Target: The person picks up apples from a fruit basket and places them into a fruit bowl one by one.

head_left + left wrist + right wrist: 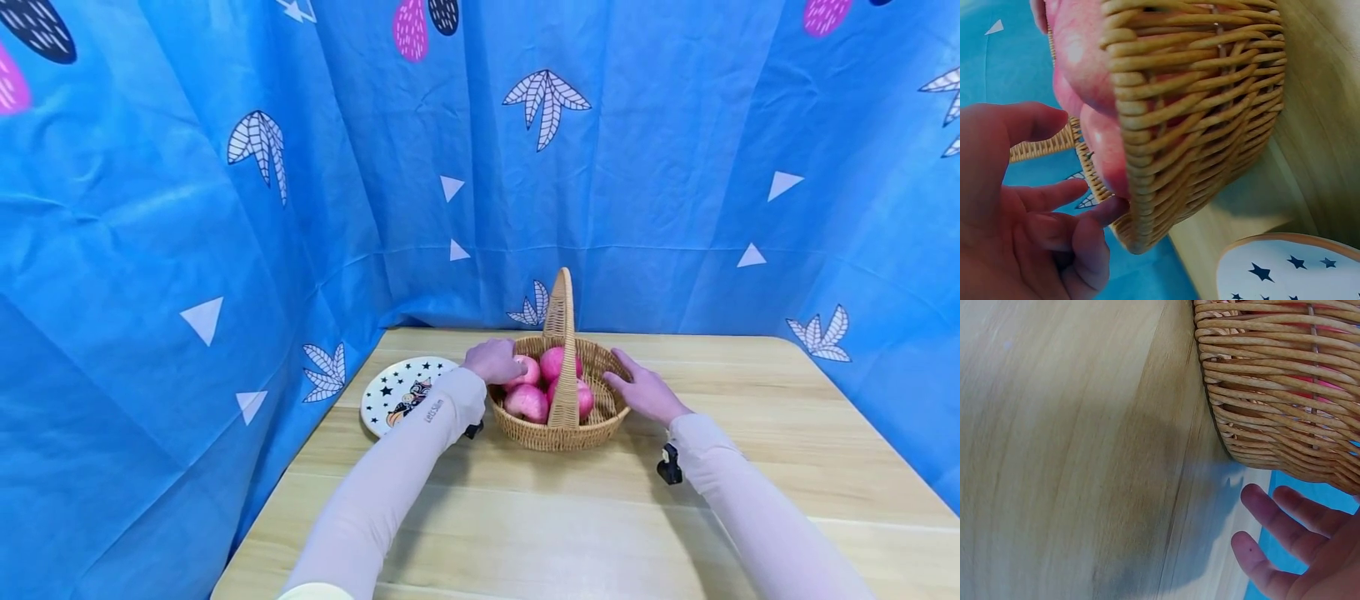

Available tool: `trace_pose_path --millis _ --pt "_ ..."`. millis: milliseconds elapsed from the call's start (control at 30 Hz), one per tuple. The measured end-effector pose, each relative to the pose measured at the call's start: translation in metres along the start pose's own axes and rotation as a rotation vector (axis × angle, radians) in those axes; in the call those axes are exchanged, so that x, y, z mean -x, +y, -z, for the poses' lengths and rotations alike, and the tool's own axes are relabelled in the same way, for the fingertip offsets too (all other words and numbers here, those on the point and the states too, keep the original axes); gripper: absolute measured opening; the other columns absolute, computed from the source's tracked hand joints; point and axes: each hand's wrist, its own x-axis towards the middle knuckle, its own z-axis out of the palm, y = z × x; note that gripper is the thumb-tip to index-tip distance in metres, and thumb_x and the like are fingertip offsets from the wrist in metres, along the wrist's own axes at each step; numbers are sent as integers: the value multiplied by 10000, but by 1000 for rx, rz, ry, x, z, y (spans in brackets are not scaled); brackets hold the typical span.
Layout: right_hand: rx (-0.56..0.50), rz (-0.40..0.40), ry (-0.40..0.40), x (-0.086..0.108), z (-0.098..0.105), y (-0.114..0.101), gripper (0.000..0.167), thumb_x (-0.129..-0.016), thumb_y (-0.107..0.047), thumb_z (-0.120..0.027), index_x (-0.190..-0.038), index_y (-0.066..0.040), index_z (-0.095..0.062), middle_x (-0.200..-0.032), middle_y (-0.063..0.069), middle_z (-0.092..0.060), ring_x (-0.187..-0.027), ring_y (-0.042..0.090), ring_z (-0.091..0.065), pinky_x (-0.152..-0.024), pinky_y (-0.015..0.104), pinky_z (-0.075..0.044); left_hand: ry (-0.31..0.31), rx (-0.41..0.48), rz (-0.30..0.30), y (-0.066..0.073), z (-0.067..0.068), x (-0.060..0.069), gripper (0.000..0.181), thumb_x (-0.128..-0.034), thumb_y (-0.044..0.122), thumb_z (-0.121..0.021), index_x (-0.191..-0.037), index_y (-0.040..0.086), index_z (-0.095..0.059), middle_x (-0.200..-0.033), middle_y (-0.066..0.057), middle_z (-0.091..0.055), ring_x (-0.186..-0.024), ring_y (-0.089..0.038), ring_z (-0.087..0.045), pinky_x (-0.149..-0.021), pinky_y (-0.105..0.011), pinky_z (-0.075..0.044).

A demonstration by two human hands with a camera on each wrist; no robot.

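Observation:
A wicker basket (555,440) with a tall arched handle (564,333) stands on the table with several pink-red apples (527,405) inside. At its left rim, my left hand (492,361) reaches over toward the back-left apple (1105,147). In the left wrist view the thumb is apart from that apple, and one fingertip is close to it at the rim; contact is unclear. My right hand (647,390) is beside the basket's right rim, thumb toward the basket. Its fingers (1282,519) are spread just past the wicker wall in the right wrist view, holding nothing.
Left of the basket lies a white plate (384,392) with dark stars and a cartoon figure, partly hidden by my left sleeve. The wooden table (555,525) extends toward me and to the right. A blue patterned curtain (637,208) hangs behind and along the sides.

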Motion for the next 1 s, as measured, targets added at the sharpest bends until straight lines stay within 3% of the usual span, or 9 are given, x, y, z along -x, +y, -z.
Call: trace_pose_path --millis 167,300,467,767,1000 --pt "6 -5 -3 0 1 -1 732 -1056 -503 -413 -1631 -198 -79 -1565 333 -289 -1385 585 -327 -1124 699 -241 0 -2 18 -2 -5 -3 205 -889 362 -650 -895 161 -607 -879 -27 -634 -808 -192 -590 -726 -346 -482" --pt "3 -8 -5 1 1 -2 730 -1058 -494 -415 -1631 -195 -77 -1560 339 -292 -1386 585 -324 -1125 700 -236 6 -16 33 -5 -12 -10 252 -887 387 -679 -821 159 -596 -889 -25 -628 -800 -190 -586 -703 -341 -472" --pt "-3 -16 -11 2 2 -4 744 -1050 -529 -405 -1632 -207 -72 -1576 327 -271 -1404 577 -301 -1133 698 -222 2 29 52 -7 -14 -12 321 -873 401 -696 -704 169 -553 -846 -22 -628 -748 -179 -579 -675 -332 -473" --pt "-11 -6 -9 3 2 -6 781 -1031 -594 -386 -1631 -203 -75 -1579 325 -265 -1403 580 -301 -1132 698 -221 -11 21 48 -8 -12 -13 344 -855 421 -720 -639 190 -584 -812 -6 -640 -735 -168 -585 -650 -328 -466" --pt "-14 -17 -19 3 3 -5 845 -992 -688 -352 -1631 -220 -61 -1575 324 -278 -1401 576 -310 -1132 700 -217 -33 51 41 -7 -14 -18 284 -818 374 -750 -699 179 -581 -767 -2 -614 -716 -169 -566 -625 -315 -459"
